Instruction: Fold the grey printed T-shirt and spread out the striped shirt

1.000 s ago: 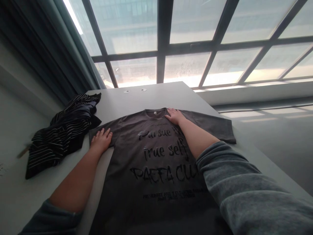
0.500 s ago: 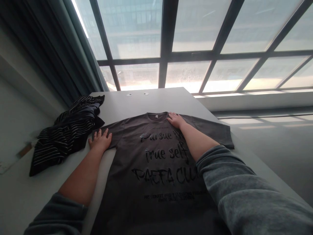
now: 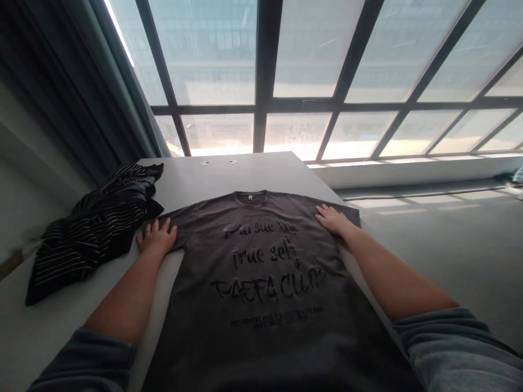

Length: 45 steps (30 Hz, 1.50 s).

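A dark grey T-shirt [image 3: 257,261] with black lettering lies spread front side up, its collar toward the window and its lower part running out of view at the bottom. My left hand [image 3: 157,238] rests flat on the left sleeve, fingers spread. On the opposite side, my right hand [image 3: 332,219] lies on the right sleeve near the shoulder, its fingers stretched out. Neither hand grips the cloth.
The shirt lies on a white table [image 3: 183,177]. A heap of black striped clothing [image 3: 98,228] sits at the left, close to the left sleeve. Two small white discs [image 3: 232,161] are at the far edge. Beyond stand a window and a dark curtain [image 3: 81,81].
My right hand has slid from beside the collar outward to the right sleeve, uncovering the lettering. My left hand stays on the left sleeve. The view has turned slightly right.
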Available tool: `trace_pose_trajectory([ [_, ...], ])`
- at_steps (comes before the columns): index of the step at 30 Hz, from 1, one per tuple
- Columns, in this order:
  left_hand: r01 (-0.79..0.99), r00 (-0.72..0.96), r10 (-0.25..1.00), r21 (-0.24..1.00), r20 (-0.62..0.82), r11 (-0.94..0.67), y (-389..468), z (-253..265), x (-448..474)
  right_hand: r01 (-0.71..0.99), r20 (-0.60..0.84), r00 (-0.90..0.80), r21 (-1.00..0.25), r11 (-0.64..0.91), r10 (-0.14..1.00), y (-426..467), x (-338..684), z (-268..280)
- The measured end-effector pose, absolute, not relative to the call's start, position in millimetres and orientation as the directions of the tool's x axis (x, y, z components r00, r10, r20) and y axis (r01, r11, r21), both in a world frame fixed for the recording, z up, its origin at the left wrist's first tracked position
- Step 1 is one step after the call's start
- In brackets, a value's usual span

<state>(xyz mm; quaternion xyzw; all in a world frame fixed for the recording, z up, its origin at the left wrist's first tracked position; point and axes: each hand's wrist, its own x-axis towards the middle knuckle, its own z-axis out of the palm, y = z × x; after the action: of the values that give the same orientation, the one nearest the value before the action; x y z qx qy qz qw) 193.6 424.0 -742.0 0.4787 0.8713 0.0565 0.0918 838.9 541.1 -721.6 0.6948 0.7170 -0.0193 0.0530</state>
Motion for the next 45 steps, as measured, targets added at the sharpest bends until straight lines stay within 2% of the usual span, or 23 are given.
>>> trace_pose_trajectory([
  [8, 0.832, -0.516, 0.853, 0.192, -0.078, 0.521, 424.5, -742.8, 192.9, 0.997, -0.127, 0.076, 0.011, -0.076, 0.989, 543.1, 850.4, -723.2],
  [22, 0.859, -0.484, 0.869, 0.132, -0.102, 0.494, 432.6, -742.5, 171.8, 0.993, -0.154, 0.121, 0.011, -0.121, 0.981, 581.6, 864.2, -727.1],
  [29, 0.868, -0.472, 0.878, 0.131, -0.078, 0.478, 436.7, -752.5, 164.0, 0.994, -0.107, 0.111, 0.003, -0.111, 0.988, 587.1, 868.1, -733.0],
  [33, 0.869, -0.467, 0.881, 0.144, -0.078, 0.474, 436.2, -749.1, 164.5, 0.993, -0.003, 0.107, -0.049, -0.107, 0.994, 580.2, 867.0, -732.0],
  [37, 0.879, -0.45, 0.892, 0.159, -0.035, 0.45, 427.0, -740.6, 166.9, 0.991, 0.268, 0.091, -0.122, -0.06, 0.959, 565.7, 866.4, -725.7],
  [39, 0.871, -0.466, 0.885, 0.174, -0.002, 0.459, 418.2, -738.1, 166.3, 0.994, 0.346, 0.072, -0.107, -0.037, 0.935, 553.6, 870.6, -723.7],
  [41, 0.855, -0.494, 0.869, 0.185, 0.006, 0.485, 407.9, -737.8, 164.2, 0.998, 0.33, 0.049, -0.062, -0.03, 0.943, 537.6, 879.7, -725.2],
  [45, 0.861, -0.489, 0.872, 0.168, 0.013, 0.48, 387.6, -734.5, 164.3, 0.996, 0.185, 0.079, 0.012, -0.083, 0.979, 501.7, 904.0, -732.1],
])
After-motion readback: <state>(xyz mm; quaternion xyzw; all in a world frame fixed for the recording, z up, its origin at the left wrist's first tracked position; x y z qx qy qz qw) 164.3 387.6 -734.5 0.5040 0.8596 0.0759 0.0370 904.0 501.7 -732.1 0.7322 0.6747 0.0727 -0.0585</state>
